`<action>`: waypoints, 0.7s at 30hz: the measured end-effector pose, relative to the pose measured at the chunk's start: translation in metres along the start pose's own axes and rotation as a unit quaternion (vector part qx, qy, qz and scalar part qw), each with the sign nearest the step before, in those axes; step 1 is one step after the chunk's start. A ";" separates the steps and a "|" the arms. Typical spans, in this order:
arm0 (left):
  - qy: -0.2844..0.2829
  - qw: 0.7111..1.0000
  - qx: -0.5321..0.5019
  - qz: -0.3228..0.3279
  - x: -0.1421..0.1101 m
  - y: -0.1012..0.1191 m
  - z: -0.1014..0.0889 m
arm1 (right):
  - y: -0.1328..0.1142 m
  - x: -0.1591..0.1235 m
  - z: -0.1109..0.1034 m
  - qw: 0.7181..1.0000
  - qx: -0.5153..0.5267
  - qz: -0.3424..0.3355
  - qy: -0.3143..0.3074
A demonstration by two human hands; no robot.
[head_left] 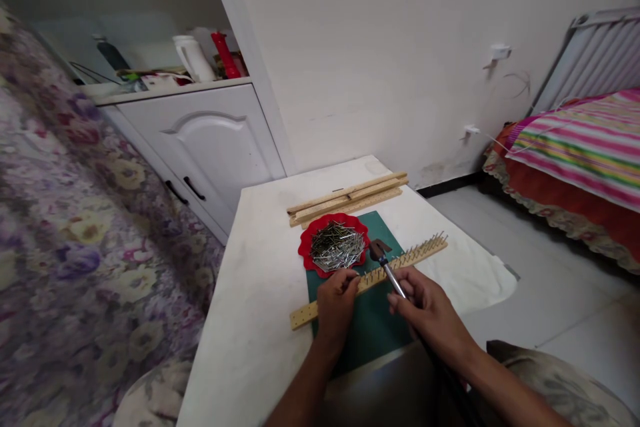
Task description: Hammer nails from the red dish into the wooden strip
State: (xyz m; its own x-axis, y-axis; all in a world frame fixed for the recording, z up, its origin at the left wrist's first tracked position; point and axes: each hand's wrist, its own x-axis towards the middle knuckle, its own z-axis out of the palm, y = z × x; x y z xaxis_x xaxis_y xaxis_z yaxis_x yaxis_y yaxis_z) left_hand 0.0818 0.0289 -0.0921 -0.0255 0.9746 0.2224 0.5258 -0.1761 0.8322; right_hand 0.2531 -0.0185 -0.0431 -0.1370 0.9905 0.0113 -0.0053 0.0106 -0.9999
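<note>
My right hand [425,307] is closed around the handle of a claw hammer [391,273], whose dark head is raised near the wooden strip. The pale strip [303,315] lies slantwise across a green mat [370,340]. Rows of nails [413,255] stand up from its right part, while small holes show at its bare left end. Fingers pinched together, my left hand [337,307] is at the strip just left of the nails; what the fingertips hold is hidden. Just beyond is a red scalloped dish [305,250] full of loose nails [337,247].
More wooden strips [347,199] lie toward the back of the white table [240,320]. A white cabinet [205,140] and floral curtain [90,233] are at the left. On the right stands a bed [590,153] with a striped cover.
</note>
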 end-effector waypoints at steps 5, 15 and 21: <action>0.009 1.000 0.016 0.011 0.001 -0.003 0.004 | -0.001 -0.001 0.000 1.000 0.003 0.009 -0.026; 0.003 0.999 0.053 0.007 0.000 -0.008 0.006 | 0.003 -0.003 0.011 0.995 -0.009 0.039 -0.089; 0.005 0.998 0.059 0.002 0.001 -0.010 0.007 | 0.004 -0.001 0.012 0.995 -0.024 0.033 -0.092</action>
State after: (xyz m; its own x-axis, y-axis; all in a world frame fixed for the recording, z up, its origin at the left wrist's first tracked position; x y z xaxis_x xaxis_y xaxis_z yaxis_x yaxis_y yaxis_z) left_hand 0.0827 0.0323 -0.1040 -0.0316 0.9721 0.2322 0.6230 -0.1625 0.7652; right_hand 0.2410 -0.0208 -0.0472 -0.3152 0.9472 -0.0585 0.0563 -0.0429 -0.9975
